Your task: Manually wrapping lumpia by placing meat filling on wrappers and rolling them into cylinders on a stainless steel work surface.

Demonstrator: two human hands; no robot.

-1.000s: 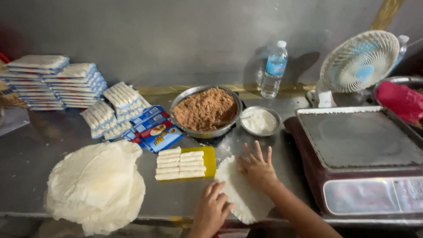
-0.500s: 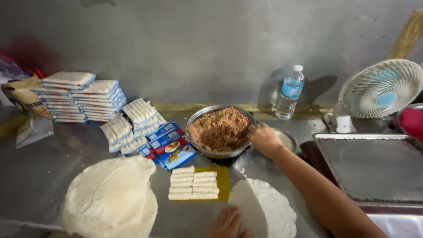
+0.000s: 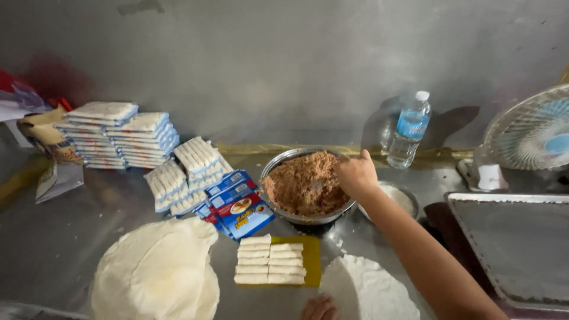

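My right hand (image 3: 354, 173) reaches into a metal bowl (image 3: 278, 165) of brown crumbly filling (image 3: 302, 186), fingers curled down into the filling at its right side. My left hand (image 3: 320, 309) shows only partly at the bottom edge, resting at the left rim of a single round white wrapper (image 3: 368, 290) lying flat on the steel counter. Whether its fingers are apart is hidden. Several pale cheese sticks (image 3: 270, 261) lie in rows on a yellow board (image 3: 312, 261) just left of the wrapper.
A stack of round wrappers (image 3: 157, 272) lies at front left. Blue packets (image 3: 237, 204) and piles of white wrapped packs (image 3: 118, 133) sit behind. A small bowl (image 3: 406, 198), a water bottle (image 3: 408, 129), a fan (image 3: 530, 133) and a flat griddle (image 3: 521, 249) stand to the right.
My right hand left the flat wrapper, travelled up past the small bowl and now digs into the brown filling. The view tilted upward and moved closer.
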